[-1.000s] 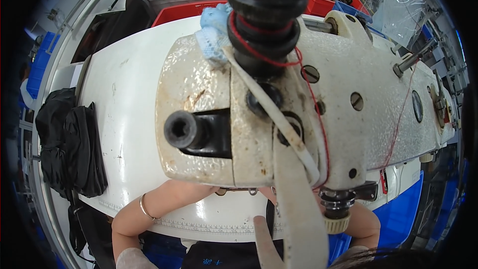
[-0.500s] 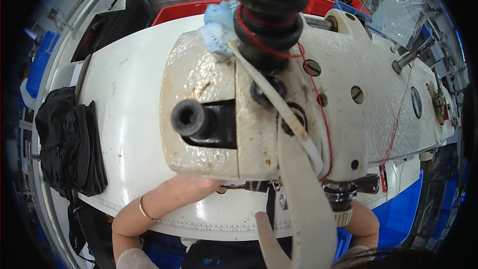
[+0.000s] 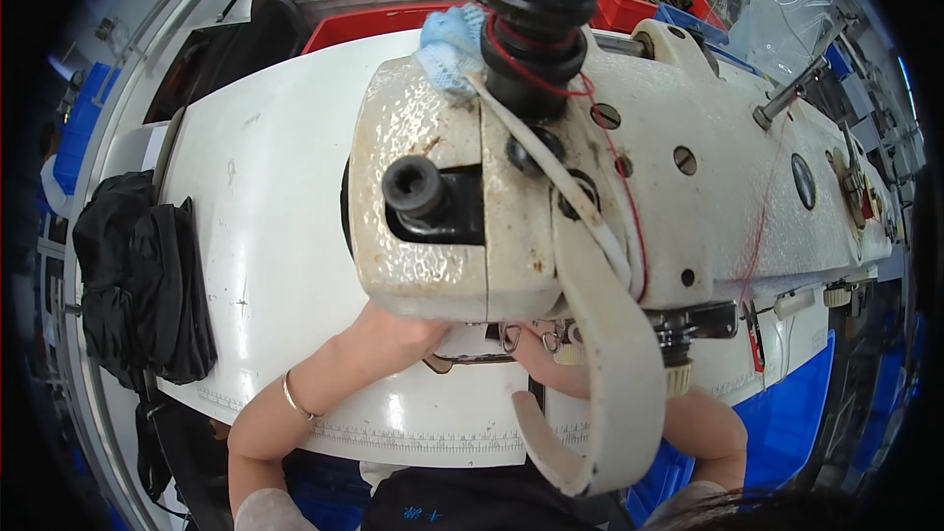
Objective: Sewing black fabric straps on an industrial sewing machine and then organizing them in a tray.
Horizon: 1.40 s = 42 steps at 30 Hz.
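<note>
Head view: nearest, a white sewing machine (image 3: pixel 629 206) hides the fingertips of the left hand (image 3: pixel 401 336) and right hand (image 3: pixel 551 366), so neither grip can be told; between them a brown-edged piece (image 3: pixel 467 363) lies on the tabletop (image 3: pixel 261 236); beyond stands a red crate (image 3: pixel 616 10).

Blue lettering (image 3: pixel 423 513) on black garment (image 3: pixel 482 500); ruler markings (image 3: pixel 423 436) along white table (image 3: pixel 265 236).

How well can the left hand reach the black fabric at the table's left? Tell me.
Probably yes: the white tabletop stretches between the left hand and the black fabric; the machine head partly hides the hand but stands off that path.
</note>
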{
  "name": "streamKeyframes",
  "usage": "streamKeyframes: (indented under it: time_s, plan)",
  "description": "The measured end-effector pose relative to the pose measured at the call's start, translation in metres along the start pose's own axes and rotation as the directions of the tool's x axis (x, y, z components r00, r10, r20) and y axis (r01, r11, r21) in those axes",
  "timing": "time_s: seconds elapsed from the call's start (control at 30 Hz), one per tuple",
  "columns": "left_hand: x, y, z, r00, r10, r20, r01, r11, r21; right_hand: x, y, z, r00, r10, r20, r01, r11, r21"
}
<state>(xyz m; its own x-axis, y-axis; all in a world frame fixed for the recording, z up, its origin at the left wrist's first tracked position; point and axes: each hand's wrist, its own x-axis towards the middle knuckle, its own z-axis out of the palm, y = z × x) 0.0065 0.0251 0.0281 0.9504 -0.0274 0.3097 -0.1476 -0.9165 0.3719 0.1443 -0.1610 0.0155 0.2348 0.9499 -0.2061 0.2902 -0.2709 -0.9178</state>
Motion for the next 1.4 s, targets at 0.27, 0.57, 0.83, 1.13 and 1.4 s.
streamKeyframes:
  time_s: [0.27, 0.57, 0.83, 1.13, 1.4]
  plan:
    - [0.004, -0.014, 0.008, 0.999, -0.034, -0.034, 0.031, 0.996, -0.087, 0.013, 0.027, 0.002, 0.831, -0.553, -0.053, 0.292, 0.516, -0.805]
    - [-0.031, 0.054, -0.05, 0.881, -0.069, 0.467, 0.227, 0.93, -0.29, -0.035, -0.034, 0.019, 0.848, -0.494, 0.19, 0.525, 0.832, -0.181]
    - [-0.012, 0.023, -0.054, 0.771, 0.177, 0.612, -0.056, 0.976, -0.211, -0.055, -0.062, 0.017, 0.927, 0.057, 0.371, -0.26, 0.81, 0.525]
    - [-0.03, 0.015, -0.062, 0.837, 0.297, 0.459, -0.212, 0.95, -0.229, -0.034, -0.057, 0.031, 0.814, 0.081, 0.575, -0.404, 0.79, 0.461]
    - [-0.045, 0.067, -0.095, 0.98, 0.194, 0.041, -0.176, 0.753, 0.635, -0.007, -0.071, 0.04, 0.981, 0.166, 0.1, -0.184, 0.958, 0.219]
